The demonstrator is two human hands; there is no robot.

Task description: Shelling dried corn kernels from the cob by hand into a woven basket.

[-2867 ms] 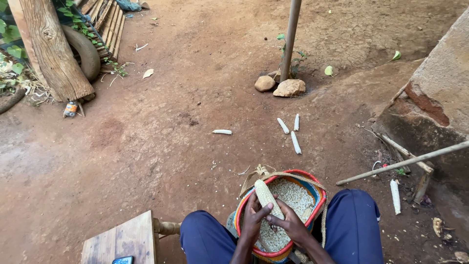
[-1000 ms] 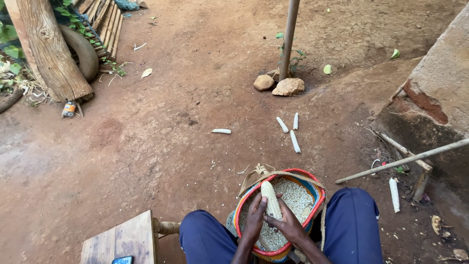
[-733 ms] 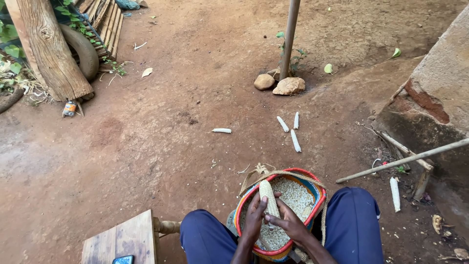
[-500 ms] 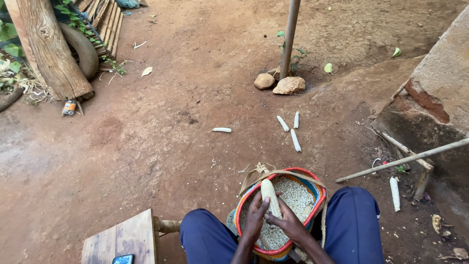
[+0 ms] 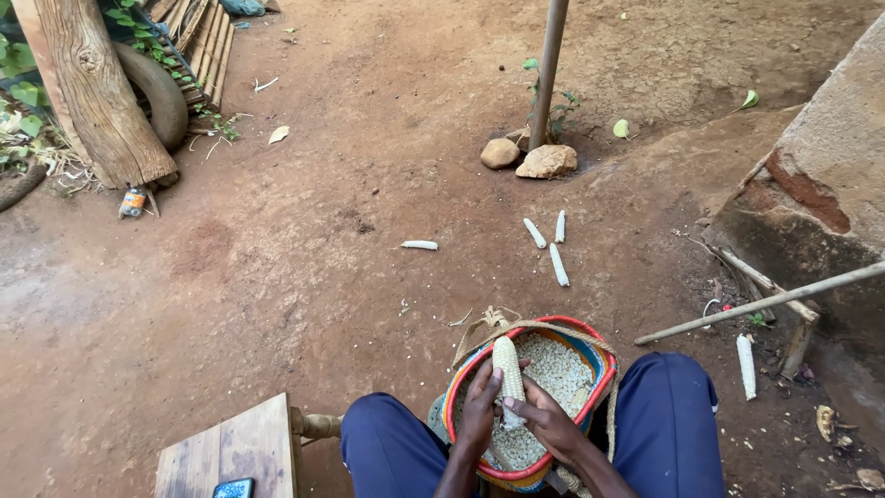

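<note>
Maize cob (image 5: 506, 373) stands upright over basket (image 5: 590, 346), left hand (image 5: 479, 417) and right hand (image 5: 550, 426) both clasped around its lower half.

Bare white cobs (image 5: 559, 265) lie scattered on the red dirt ground (image 5: 304, 277), one (image 5: 419, 245) apart to the left. Two stones (image 5: 547, 161) rest at the foot of an upright pole (image 5: 551, 65). A thick log (image 5: 97, 92) leans before a tyre (image 5: 159, 92). A wooden stool (image 5: 230, 452) carries a phone (image 5: 233, 489). A long stick (image 5: 765, 302) leans against a stone block (image 5: 820, 175).
</note>
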